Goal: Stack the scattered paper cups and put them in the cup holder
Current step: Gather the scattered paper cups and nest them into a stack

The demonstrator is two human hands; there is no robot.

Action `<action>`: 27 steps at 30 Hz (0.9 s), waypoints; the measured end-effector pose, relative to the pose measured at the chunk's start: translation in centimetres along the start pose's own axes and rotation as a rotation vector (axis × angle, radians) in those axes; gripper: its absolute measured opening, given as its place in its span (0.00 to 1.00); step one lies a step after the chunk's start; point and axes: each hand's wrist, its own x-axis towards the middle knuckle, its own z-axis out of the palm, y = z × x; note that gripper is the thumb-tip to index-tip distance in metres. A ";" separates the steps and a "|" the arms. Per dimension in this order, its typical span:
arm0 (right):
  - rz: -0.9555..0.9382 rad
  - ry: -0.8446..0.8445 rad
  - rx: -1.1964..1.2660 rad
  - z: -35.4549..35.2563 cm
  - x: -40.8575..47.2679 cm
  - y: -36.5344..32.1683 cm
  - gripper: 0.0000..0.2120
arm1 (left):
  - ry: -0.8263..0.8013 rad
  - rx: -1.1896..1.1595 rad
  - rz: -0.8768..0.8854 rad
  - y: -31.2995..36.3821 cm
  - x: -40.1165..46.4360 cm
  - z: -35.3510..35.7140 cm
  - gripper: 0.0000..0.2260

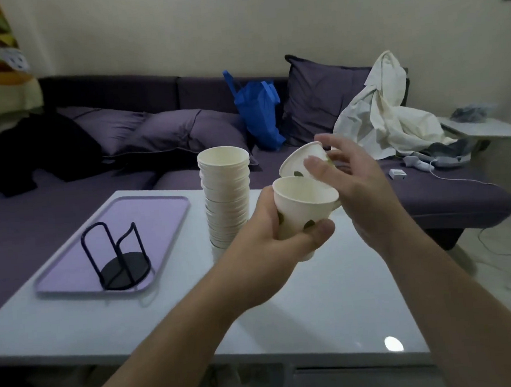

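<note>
Centrally, left hand [268, 222] gripping cup [302, 211], right hand [347, 181] pinching tilted cup [301, 160], tall stack [225, 195] behind.

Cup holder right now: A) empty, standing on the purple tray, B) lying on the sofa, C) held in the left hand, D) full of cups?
A: the black wire cup holder stands empty on the purple tray; the tall cup stack is on the table beside it.

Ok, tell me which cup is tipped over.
The cup in the right hand, cup; the left hand's cup and the stack stand upright.
</note>
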 end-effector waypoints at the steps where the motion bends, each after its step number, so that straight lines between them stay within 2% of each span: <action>1: 0.011 -0.040 0.067 0.3 0.1 -0.6 0.22 | 0.005 0.004 0.016 0.6 -0.2 -0.3 0.21; 3: 0.041 -0.070 0.211 0.8 0.2 -1.5 0.18 | 0.019 0.007 0.061 1.9 -0.4 -1.1 0.22; 5: 0.038 -0.046 0.299 1.2 0.3 -1.9 0.19 | 0.067 0.016 0.122 3.2 -0.4 -2.0 0.23; 8: 0.019 0.020 0.351 2.1 0.4 -1.9 0.23 | 0.174 -0.043 0.244 5.6 0.2 -4.0 0.25; 11: 0.004 0.098 0.354 3.2 0.6 -1.4 0.18 | 0.337 -0.053 0.361 6.4 1.6 -6.6 0.26; 13: -0.020 0.121 0.368 3.7 0.7 -1.1 0.19 | 0.416 -0.071 0.381 5.8 2.6 -8.2 0.29; 16: -0.049 0.153 0.375 4.1 1.1 -0.9 0.19 | 0.453 -0.039 0.325 4.6 3.3 -9.2 0.32; 21: -0.092 0.189 0.402 4.4 1.7 -1.0 0.16 | 0.421 0.111 0.179 2.5 3.9 -9.3 0.30; 27: -0.301 0.183 0.448 5.2 1.8 -3.4 0.16 | 0.400 0.229 0.116 1.4 3.7 -8.9 0.30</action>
